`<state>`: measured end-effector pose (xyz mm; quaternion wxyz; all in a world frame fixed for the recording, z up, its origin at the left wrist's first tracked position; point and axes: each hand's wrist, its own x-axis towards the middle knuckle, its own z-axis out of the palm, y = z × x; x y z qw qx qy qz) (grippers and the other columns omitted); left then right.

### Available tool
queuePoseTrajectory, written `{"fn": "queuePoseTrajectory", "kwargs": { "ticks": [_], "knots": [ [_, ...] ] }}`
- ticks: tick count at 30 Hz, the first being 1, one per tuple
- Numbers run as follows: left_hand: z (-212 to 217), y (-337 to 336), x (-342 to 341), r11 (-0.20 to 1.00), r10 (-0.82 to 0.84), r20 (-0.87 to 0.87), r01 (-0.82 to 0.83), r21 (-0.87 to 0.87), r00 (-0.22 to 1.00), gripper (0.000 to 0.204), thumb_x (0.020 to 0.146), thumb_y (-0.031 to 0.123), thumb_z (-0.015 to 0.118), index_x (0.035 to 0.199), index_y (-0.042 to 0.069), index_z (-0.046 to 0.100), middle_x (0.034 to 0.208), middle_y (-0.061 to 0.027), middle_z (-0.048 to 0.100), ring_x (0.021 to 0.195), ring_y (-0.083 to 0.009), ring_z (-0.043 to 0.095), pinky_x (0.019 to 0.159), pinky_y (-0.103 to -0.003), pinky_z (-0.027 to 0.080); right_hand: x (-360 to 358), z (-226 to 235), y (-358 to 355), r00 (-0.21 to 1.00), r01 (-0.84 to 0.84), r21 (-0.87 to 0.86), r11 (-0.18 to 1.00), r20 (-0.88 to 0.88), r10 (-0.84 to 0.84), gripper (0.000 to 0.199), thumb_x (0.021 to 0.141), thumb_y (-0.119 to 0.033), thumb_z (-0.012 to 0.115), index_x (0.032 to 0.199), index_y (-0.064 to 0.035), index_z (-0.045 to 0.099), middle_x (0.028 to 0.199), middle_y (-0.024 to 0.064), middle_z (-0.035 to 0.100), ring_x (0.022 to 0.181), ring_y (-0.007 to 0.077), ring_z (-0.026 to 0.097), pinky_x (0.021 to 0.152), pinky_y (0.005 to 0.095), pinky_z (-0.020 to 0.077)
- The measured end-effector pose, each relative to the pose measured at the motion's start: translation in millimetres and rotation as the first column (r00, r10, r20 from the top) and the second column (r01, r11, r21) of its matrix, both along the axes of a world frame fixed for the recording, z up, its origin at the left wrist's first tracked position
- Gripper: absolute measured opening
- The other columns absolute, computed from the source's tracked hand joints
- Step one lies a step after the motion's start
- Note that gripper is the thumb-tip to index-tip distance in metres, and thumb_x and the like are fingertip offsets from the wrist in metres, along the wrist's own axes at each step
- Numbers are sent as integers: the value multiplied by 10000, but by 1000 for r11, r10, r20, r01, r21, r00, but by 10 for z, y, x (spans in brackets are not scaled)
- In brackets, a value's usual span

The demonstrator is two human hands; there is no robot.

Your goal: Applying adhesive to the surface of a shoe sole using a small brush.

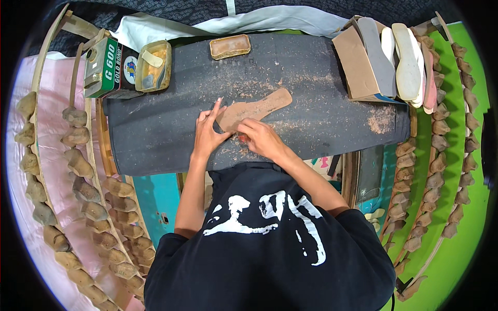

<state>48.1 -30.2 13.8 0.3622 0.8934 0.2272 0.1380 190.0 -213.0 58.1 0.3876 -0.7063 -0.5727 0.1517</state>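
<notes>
A brown shoe insole (254,110) lies slantwise on the dark table cover, its narrower end pointing to the far right. My left hand (208,129) grips its near left end, the thumb stretched toward my right hand and a finger raised over the edge. Against the insole's near edge, my right hand (259,137) is closed with its fingers bent. A small red thing (243,139) shows just under those fingers. My hand hides most of it, so its kind cannot be made out. Thin brown shavings (233,154) lie around both hands.
A green and black metal can (106,70) and a tub of orange-yellow paste (162,54) stand at the far left. Toward the back sits a brownish block (230,46). A cardboard box (355,70) holding several soles is at the right. Racks of wooden shoe lasts (78,160) flank both sides.
</notes>
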Motion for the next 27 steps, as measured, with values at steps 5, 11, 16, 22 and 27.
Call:
{"fn": "queuePoseTrajectory", "kwargs": {
  "ticks": [5,11,16,22,27],
  "knots": [
    [75,52,65,1000,-11,-51,12,18,999,1307,608,224,1010,1708,222,304,1419,12,723,1234,-294,597,1162,-449,404,382,-109,-108,933,193,-54,980,-300,-200,299,852,67,702,1121,-40,628,1058,170,712,1010,386,719,882,448,581],
    [11,93,74,1000,-26,-54,25,-7,998,1290,605,234,1009,1702,253,331,1433,53,713,1216,-272,587,1112,-441,403,1081,121,-300,873,452,-249,857,-77,-482,244,920,71,674,1135,-39,632,1043,223,748,1011,398,745,882,445,581],
    [56,81,107,998,-10,-102,3,-63,995,1214,589,257,1022,1653,264,439,1440,65,708,1234,-254,587,1169,-461,396,614,-11,-48,897,147,-128,981,-401,-186,305,898,139,634,1143,-44,628,1082,161,731,1036,320,744,909,425,585],
    [42,73,106,997,24,-103,-32,-73,994,1113,575,236,1020,1583,270,549,1410,79,724,1205,-233,587,1167,-442,400,510,-40,4,983,-92,-178,980,-176,60,345,824,141,616,1117,-39,593,1075,165,714,1061,360,721,896,456,580],
    [21,73,89,997,26,-74,-31,-64,997,1098,582,241,1015,1578,258,555,1413,80,724,1186,-228,581,1107,-399,400,1157,33,-384,994,85,-232,969,93,-65,251,912,68,603,1145,-26,610,1109,210,705,1076,423,702,941,476,569]
  ]
}}
